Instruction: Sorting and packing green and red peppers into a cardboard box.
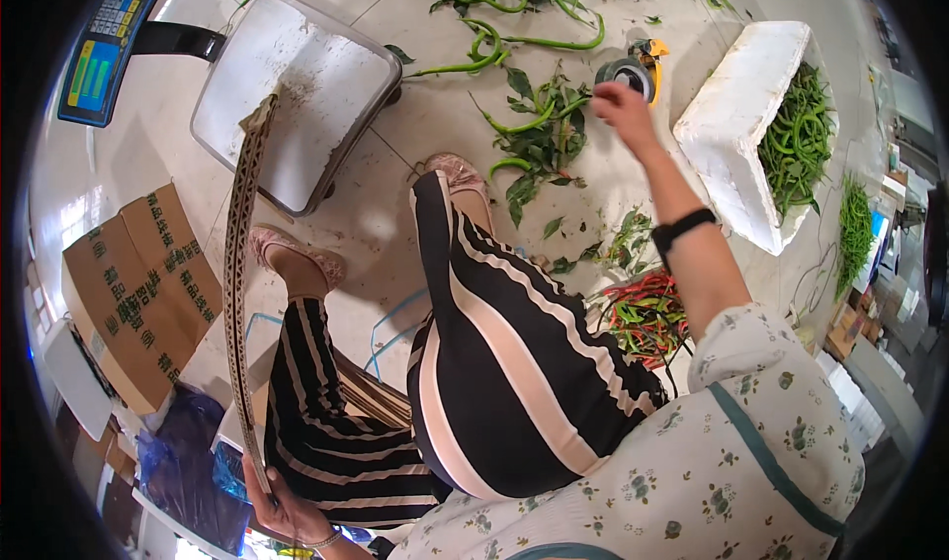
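Note:
My left hand [284, 509] is closed around the lower end of a long, narrow brown strip [238, 224] with a dark repeating pattern, seen nearly edge-on. Its far end lies over the metal platform of a weighing scale [287, 86]. My right hand [625, 115] reaches out over the floor, fingers curled together; I cannot make out what is in them. Just beyond it is a yellow tape dispenser [653, 54] with a grey roll. Left of that hand, long green peppers [529, 123] lie among loose leaves [554, 150].
A white foam box [732, 115] of green chillies [796, 140] stands at the right. Red and green chillies [647, 318] lie near my knee. More long green peppers [474, 41] spread at the far side. A cardboard box [148, 293] and blue plastic bag [188, 471] are at the left.

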Available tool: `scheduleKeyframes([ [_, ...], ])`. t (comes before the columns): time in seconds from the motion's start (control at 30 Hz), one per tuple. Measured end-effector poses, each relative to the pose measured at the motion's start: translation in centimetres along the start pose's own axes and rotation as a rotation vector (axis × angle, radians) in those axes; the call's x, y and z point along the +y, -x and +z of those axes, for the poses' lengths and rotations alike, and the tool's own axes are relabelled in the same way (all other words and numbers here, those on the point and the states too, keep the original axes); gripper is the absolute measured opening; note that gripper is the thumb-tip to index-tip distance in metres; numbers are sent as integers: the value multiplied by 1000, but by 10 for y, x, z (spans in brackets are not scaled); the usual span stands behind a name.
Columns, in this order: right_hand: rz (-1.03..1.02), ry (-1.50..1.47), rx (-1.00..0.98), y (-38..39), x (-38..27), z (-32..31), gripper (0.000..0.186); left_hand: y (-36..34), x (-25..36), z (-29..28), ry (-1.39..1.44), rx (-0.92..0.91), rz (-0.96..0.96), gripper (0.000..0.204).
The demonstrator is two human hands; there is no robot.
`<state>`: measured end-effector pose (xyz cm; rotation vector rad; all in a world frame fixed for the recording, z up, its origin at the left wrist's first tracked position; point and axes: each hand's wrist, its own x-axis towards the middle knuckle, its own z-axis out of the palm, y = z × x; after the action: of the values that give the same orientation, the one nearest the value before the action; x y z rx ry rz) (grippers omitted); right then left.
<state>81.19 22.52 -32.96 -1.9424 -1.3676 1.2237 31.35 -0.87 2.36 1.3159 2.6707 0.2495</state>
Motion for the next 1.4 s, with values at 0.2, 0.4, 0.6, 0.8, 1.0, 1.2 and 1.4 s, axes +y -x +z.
scheduleKeyframes([
  [0.2, -151, 766, -80, -19, -9, 99, 16, 0, 1, -3, -45, -1, -34, 33],
  [0.4, -205, 712, -44, -17, -1, 96, 20, -2, -1, -3, -52, 5, 5, 34],
  [0.6, -273, 806, -27, -8, 7, 96, 26, 0, 5, -1, -7, 5, 6, 32],
  [0.8, -395, 1001, -146, -7, -1, 83, 23, 1, 5, 1, 83, 8, 35, 31],
  [1.0, 77, 242, -275, -1, 0, 41, 26, 3, 11, 2, 113, 8, 52, 30],
  [1.2, 216, -1028, -400, 39, -43, -15, 21, 7, 9, 3, 160, 47, 87, 29],
  [1.4, 115, -1220, -386, 70, -58, -51, 19, 12, 20, 2, 119, 65, 133, 28],
])
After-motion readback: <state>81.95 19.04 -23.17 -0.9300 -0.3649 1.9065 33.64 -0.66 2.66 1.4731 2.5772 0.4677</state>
